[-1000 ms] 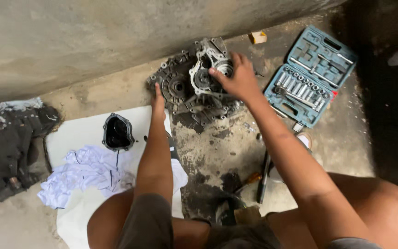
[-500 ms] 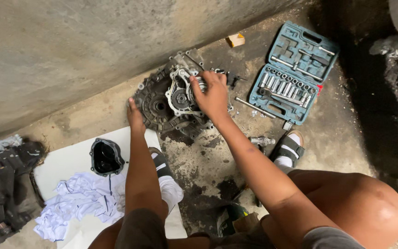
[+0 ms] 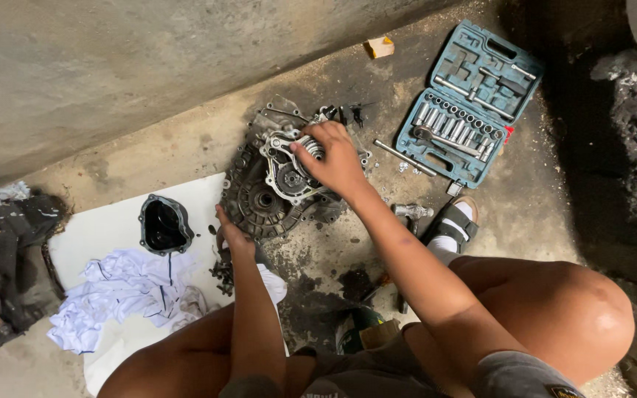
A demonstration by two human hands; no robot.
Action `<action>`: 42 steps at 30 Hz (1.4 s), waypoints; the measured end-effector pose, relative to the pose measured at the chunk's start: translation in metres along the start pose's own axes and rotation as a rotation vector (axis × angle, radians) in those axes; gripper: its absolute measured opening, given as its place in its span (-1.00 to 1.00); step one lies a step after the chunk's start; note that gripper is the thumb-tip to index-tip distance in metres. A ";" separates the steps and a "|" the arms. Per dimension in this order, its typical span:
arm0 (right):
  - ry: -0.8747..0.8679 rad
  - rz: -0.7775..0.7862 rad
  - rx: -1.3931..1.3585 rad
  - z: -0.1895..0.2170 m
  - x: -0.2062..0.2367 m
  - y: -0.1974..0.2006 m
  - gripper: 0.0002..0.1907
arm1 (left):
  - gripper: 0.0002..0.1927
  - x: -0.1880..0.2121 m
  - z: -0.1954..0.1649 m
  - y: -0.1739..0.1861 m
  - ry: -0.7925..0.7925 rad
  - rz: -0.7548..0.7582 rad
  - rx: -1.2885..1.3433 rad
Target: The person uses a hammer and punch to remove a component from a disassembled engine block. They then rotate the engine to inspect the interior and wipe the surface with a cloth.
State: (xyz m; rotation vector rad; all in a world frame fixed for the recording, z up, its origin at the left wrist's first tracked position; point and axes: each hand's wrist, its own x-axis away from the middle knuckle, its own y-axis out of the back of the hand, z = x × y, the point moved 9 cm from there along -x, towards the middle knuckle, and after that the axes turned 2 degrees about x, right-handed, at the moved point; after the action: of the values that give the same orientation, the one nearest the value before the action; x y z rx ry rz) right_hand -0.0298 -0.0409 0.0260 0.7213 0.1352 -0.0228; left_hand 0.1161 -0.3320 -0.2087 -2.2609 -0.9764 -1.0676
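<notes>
A dirty metal engine case is seen lying flat on the stained concrete floor, approx. centre of the scene, just in front of the far wall, its left edge beside a white board. The right hand is laid on top of the case's right part, fingers curled narrow around a small shiny gear/spring piece; whether it is actually gripped can't be told. The left hand is pressed against the near-left rim of the case, fingers close together & pointing away, nothing held. On the board, a black cover part is set w/ a crumpled white cloth nearer. To the right, an open blue socket set case is placed, a loose extension bar lying betw. it and the engine case. A small yellow block is seen far, by the wall. A sandalled foot is planted near-right of the engine case.
</notes>
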 end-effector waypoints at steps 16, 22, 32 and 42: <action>0.025 -0.234 0.319 -0.009 -0.022 0.037 -0.38 | -0.21 0.012 -0.025 -0.012 -0.106 -0.177 -0.117; -0.139 -0.226 0.071 -0.106 -0.057 0.093 -0.41 | -0.29 0.076 -0.070 -0.079 -0.362 -0.130 -0.436; -0.346 -0.336 -0.443 -0.272 -0.053 0.173 -0.58 | -0.35 0.218 -0.106 -0.256 -1.145 -0.050 -0.892; -0.526 -0.609 -0.624 -0.288 0.025 0.177 -0.58 | -0.33 0.222 -0.112 -0.322 -1.297 0.166 -0.910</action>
State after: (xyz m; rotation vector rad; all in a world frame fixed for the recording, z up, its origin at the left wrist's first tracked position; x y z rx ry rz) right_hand -0.0261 0.2827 -0.0752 0.0143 -0.1454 -0.7177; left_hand -0.0810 -0.1059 0.0661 -3.7938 -0.6626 0.3263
